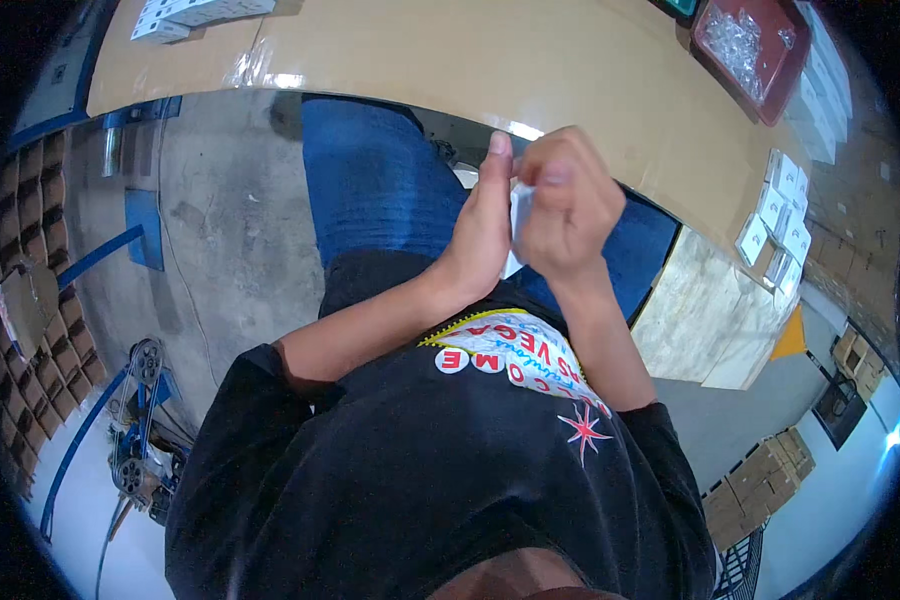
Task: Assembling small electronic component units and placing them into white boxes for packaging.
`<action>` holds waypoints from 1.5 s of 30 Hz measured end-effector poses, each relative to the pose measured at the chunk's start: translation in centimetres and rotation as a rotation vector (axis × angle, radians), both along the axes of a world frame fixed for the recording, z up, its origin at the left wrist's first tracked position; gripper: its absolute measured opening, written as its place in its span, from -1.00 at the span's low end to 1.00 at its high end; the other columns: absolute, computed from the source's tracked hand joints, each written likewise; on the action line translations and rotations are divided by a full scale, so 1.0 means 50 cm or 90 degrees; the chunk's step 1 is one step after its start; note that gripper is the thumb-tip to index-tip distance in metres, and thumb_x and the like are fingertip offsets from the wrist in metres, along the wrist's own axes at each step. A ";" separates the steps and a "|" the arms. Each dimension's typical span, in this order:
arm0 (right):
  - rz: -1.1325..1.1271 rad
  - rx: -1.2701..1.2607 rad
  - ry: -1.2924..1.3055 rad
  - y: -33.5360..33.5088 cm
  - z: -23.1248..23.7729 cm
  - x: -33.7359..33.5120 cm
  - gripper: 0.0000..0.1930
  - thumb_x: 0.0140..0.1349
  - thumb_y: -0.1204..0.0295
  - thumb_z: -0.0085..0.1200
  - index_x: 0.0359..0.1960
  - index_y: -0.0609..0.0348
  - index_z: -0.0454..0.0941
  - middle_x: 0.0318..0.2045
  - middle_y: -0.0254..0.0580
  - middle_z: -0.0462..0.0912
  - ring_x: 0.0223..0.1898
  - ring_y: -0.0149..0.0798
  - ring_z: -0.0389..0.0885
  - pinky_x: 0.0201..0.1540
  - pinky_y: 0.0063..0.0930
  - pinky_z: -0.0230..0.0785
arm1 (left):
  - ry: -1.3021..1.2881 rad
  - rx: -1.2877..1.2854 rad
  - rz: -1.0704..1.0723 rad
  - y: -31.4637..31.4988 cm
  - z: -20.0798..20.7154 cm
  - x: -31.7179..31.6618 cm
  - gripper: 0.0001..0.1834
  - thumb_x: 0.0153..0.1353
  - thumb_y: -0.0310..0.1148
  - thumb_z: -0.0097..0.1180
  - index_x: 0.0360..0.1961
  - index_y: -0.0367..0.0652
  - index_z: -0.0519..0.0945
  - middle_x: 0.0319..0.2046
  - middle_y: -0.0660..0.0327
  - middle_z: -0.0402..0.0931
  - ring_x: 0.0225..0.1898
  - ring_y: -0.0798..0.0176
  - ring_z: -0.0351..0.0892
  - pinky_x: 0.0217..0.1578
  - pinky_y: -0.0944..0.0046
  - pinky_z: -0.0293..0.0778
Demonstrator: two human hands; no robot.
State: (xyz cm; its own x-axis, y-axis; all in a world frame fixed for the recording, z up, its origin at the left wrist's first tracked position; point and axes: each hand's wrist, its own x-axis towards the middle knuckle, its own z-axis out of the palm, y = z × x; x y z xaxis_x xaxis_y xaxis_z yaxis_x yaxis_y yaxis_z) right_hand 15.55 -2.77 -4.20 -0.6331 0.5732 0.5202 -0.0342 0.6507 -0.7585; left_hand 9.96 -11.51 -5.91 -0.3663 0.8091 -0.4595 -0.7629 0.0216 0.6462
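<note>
Between my two hands, above my lap, is a small white object (pixel 517 215), perhaps a little carton; only a narrow strip of it shows. My left hand (pixel 477 225) stands on edge with its thumb pointing up, its palm against the object's left side, and its other fingers mostly hidden. Curled into a fist, my right hand (pixel 572 205) presses on the object from the right, its thumb bent over near the top. What the right fingers grasp inside the fist cannot be made out.
A brown table (pixel 410 50) spans the far side. On it are small white boxes (pixel 170 18) at far left, a red-brown tray (pixel 755 50) of clear plastic pieces at far right, and more white boxes (pixel 778 215) at the right edge. Blue-framed machinery (pixel 140 420) stands at left.
</note>
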 end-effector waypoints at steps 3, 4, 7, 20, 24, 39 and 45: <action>-0.048 -0.011 0.058 0.023 0.030 0.006 -0.82 0.44 0.50 0.00 -0.34 0.32 0.55 -0.39 -0.04 0.60 -0.36 -0.12 0.60 -0.28 -0.37 0.43 | 0.085 0.053 0.008 -0.006 0.015 -0.019 -0.27 0.56 0.27 -0.47 0.25 -0.14 0.43 -0.05 0.21 0.50 -0.05 0.36 0.49 0.01 0.33 0.42; -0.091 -0.061 0.064 0.030 0.023 0.019 -0.83 0.46 0.48 -0.02 -0.28 0.32 0.56 -0.31 -0.03 0.63 -0.28 -0.14 0.62 -0.19 -0.38 0.45 | 0.159 0.066 0.020 -0.008 0.021 -0.027 -0.25 0.58 0.22 -0.49 0.25 -0.25 0.42 -0.04 0.17 0.47 -0.05 0.36 0.44 0.00 0.33 0.39; -0.128 -0.130 0.071 0.033 0.017 0.043 -0.86 0.45 0.51 -0.01 -0.22 0.32 0.58 -0.21 0.00 0.66 -0.16 -0.16 0.64 -0.06 -0.39 0.47 | 0.196 0.109 0.037 -0.010 0.022 -0.036 -0.27 0.57 0.22 -0.47 0.29 -0.20 0.39 0.05 0.16 0.44 -0.03 0.36 0.42 -0.03 0.34 0.39; 0.023 0.107 0.052 0.039 0.020 0.015 -0.90 0.22 0.49 0.27 -0.29 0.23 0.63 -0.25 -0.08 0.65 -0.24 -0.08 0.65 -0.19 -0.34 0.51 | 0.197 0.220 0.015 -0.014 0.016 -0.034 -0.11 0.48 0.36 -0.35 0.33 -0.34 0.33 0.15 0.05 0.42 0.20 0.23 0.40 0.26 0.27 0.27; 0.055 0.145 0.066 0.035 0.026 -0.007 -0.85 0.12 0.43 0.35 -0.43 0.19 0.61 -0.39 -0.18 0.61 -0.39 -0.13 0.58 -0.35 -0.37 0.42 | 0.172 0.199 0.008 -0.012 0.021 -0.026 -0.06 0.47 0.41 -0.43 0.30 -0.34 0.36 0.09 0.07 0.47 0.15 0.25 0.46 0.20 0.29 0.33; 0.063 0.129 0.067 0.009 0.015 -0.026 -0.75 0.04 0.37 0.43 -0.51 0.17 0.55 -0.47 -0.20 0.53 -0.47 -0.15 0.50 -0.46 -0.35 0.33 | 0.057 0.110 -0.015 -0.007 0.018 -0.026 -0.05 0.40 0.51 -0.56 0.00 -0.22 0.51 -0.16 0.29 0.47 -0.06 0.42 0.47 0.01 0.36 0.40; 0.041 0.116 0.085 0.001 -0.015 -0.030 -0.71 0.00 0.37 0.48 -0.52 0.20 0.54 -0.51 -0.20 0.52 -0.51 -0.15 0.49 -0.49 -0.37 0.30 | 0.012 0.036 -0.010 -0.009 -0.023 -0.019 -0.14 0.46 0.44 -0.52 -0.11 -0.16 0.55 -0.25 0.35 0.49 -0.12 0.47 0.45 -0.06 0.34 0.40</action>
State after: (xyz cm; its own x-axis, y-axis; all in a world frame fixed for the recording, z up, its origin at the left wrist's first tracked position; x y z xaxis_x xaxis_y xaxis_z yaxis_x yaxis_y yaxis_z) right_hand 14.07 -2.75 -4.96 -0.5837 0.4230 0.6931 -0.1727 0.7694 -0.6150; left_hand 8.99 -11.98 -7.08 -0.3615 0.8391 -0.4065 -0.7505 -0.0031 0.6609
